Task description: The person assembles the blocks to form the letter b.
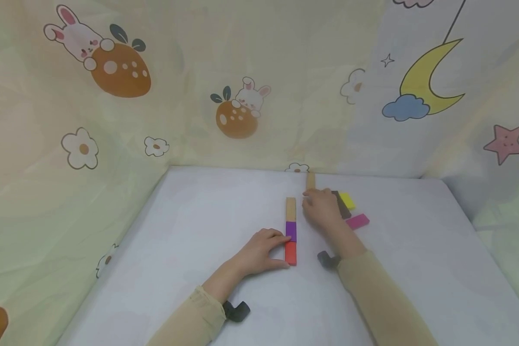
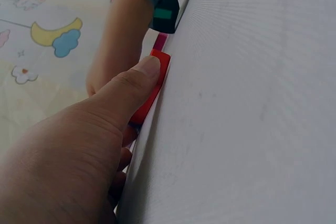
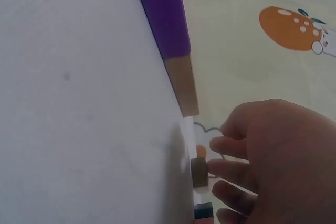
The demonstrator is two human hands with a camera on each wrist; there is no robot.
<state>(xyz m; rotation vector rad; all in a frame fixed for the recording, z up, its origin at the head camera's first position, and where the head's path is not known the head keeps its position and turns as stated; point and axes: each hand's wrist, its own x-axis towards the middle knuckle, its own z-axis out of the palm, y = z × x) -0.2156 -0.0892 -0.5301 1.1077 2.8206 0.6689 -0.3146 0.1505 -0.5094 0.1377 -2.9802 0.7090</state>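
In the head view, a row of flat blocks lies end to end on the table: a red block point(image 1: 290, 253) nearest, a purple block point(image 1: 291, 231) behind it, then a wood-coloured block point(image 1: 290, 209). My left hand point(image 1: 261, 251) pinches the red block, thumb at its near end and a fingertip where red meets purple. The left wrist view shows that thumb against the red block point(image 2: 154, 85). Farther back, my right hand point(image 1: 323, 207) is at another wood-coloured block point(image 1: 311, 180). In the right wrist view its loosely bent fingers reach toward this block point(image 3: 199, 172), nothing in their grasp.
Right of my right hand lie a dark brown block point(image 1: 343, 206), a yellow block point(image 1: 347, 201) and a magenta block point(image 1: 357, 221). A black device sits at each wrist. Printed cloth point(image 1: 285, 105) rises behind and beside the white table point(image 1: 164, 230).
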